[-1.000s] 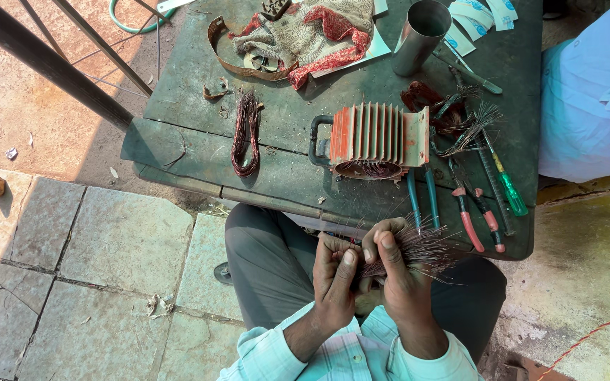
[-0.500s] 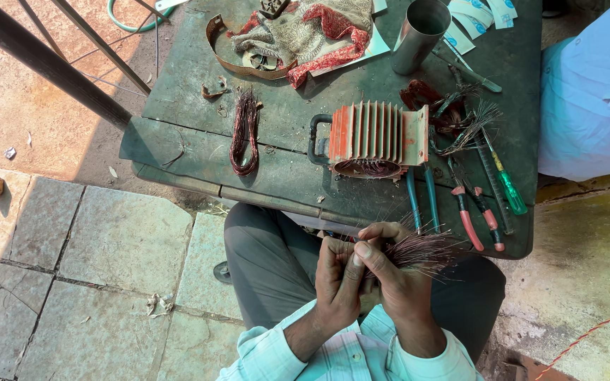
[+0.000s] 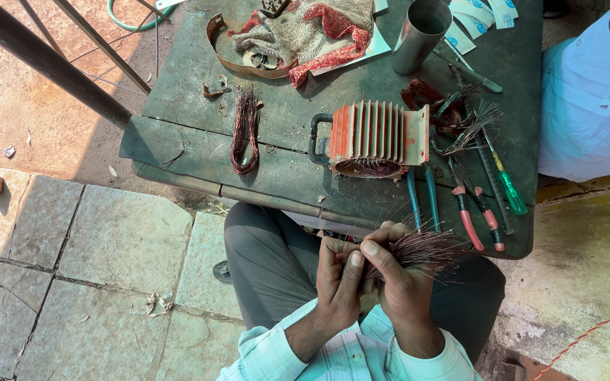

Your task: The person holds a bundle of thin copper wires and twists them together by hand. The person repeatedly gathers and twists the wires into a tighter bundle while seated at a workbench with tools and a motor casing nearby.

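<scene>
Your left hand [image 3: 339,282] and right hand [image 3: 400,279] both clamp the wire bundle [image 3: 418,250] near the bench [image 3: 178,92].

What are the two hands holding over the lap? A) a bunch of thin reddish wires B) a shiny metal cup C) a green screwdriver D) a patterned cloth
A: the left hand and right hand both grip a bunch of thin reddish wires that fans out to the right, above the knees.
</scene>
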